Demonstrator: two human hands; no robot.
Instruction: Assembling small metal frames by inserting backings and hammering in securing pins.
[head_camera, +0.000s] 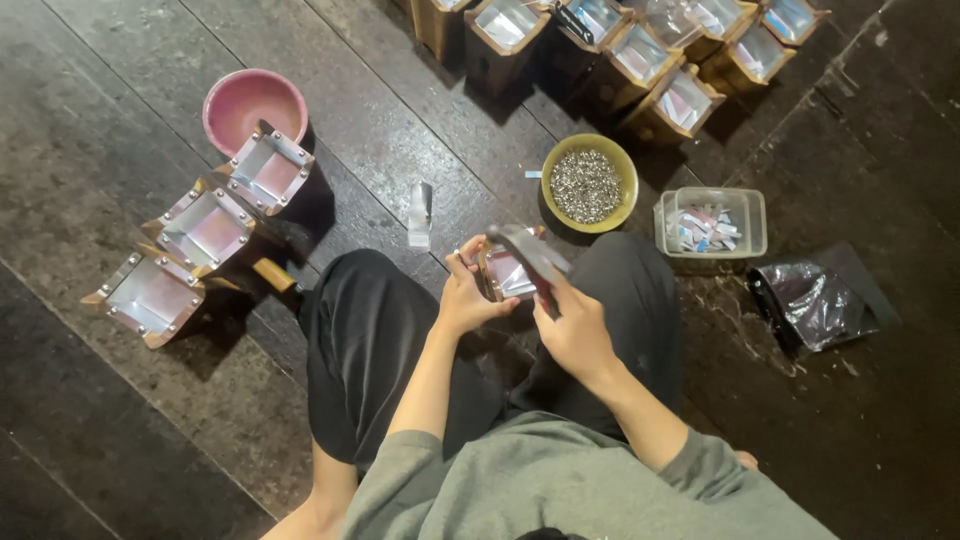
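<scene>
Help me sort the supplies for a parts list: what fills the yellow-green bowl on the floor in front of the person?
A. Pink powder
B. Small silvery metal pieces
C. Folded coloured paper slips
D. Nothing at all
B: the yellow-green bowl is heaped with small silvery metal pieces, while the coloured slips lie in the clear plastic tub to its right.

Far row of wooden boxes (640, 60): cut off by the top edge, full count not determinable. Small box (505, 272) in the lap: largely covered by the left hand (470, 295), the right hand (575, 325) and the hammer-like tool (530, 255). Contents of the yellow bowl (588, 183): too small to identify. Person's near body cut off by the bottom edge
</scene>
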